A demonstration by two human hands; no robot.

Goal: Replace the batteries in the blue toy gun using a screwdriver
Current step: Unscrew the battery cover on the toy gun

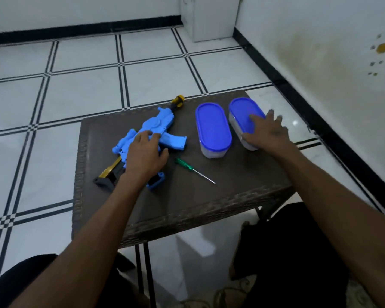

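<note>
Both forearms reach forward from the bottom edge, over dark-clothed knees, to a small brown woven table [187, 210] standing on a white tiled floor with black lines.

On the left part of the table lies the blue toy gun [152, 130], flat on its side, muzzle pointing away toward the far edge and its gold and dark grey stock [108, 175] toward the near-left corner. Its blue grip sticks out to the right. The left hand [143, 153] rests palm down on the middle of the gun's body, fingers loosely spread and lying over the blue plastic, thumb out to the right; it covers the gun rather than closing around it. The wrist is straight, and the forearm crosses the gun's rear part.

Just to the right of that hand, apart from it, a screwdriver [195, 170] with a green handle lies on the bare tabletop, its metal tip pointing to the near right. A second tool with a yellow and black handle [177, 102] sits at the far edge, touching or just beyond the gun's muzzle.

To the right stand 2 oval containers with blue lids, side by side with a narrow gap. The left container [212, 127] is untouched. The right hand [268, 134] lies on the right container [242, 112], fingers spread across the lid, thumb against its near end, slightly blurred.
</note>
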